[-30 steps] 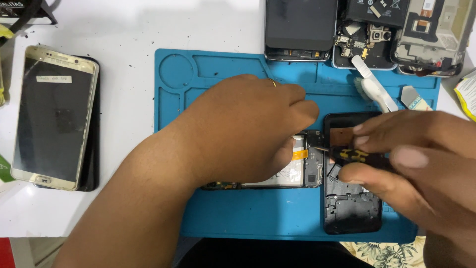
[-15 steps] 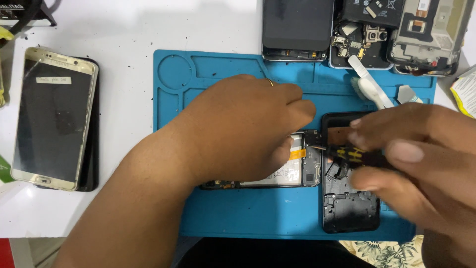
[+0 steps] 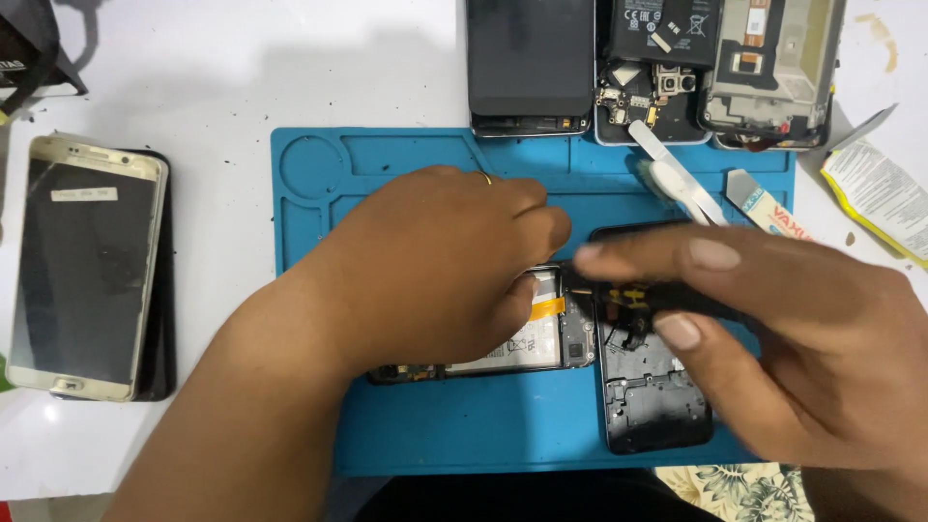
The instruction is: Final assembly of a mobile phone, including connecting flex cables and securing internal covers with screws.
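An opened phone (image 3: 541, 338) with its white battery and an orange flex cable lies on a blue repair mat (image 3: 387, 164). My left hand (image 3: 435, 271) presses down on this phone, covering most of it. My right hand (image 3: 773, 338) grips a black screwdriver with yellow marks (image 3: 648, 295), its tip at the phone's right end near the cable. Beside it lies a black phone back frame (image 3: 657, 406), partly under my right hand.
A gold-rimmed phone (image 3: 82, 271) rests on a black one at the left. Three dismantled phones (image 3: 657, 68) line the mat's far edge. White plastic pry tools (image 3: 677, 179) and a yellow-edged leaflet (image 3: 884, 193) lie at the right on the white table.
My right hand with the screwdriver has shifted a little left, closer over the opened phone's end. My left hand stays pressed on the phone.
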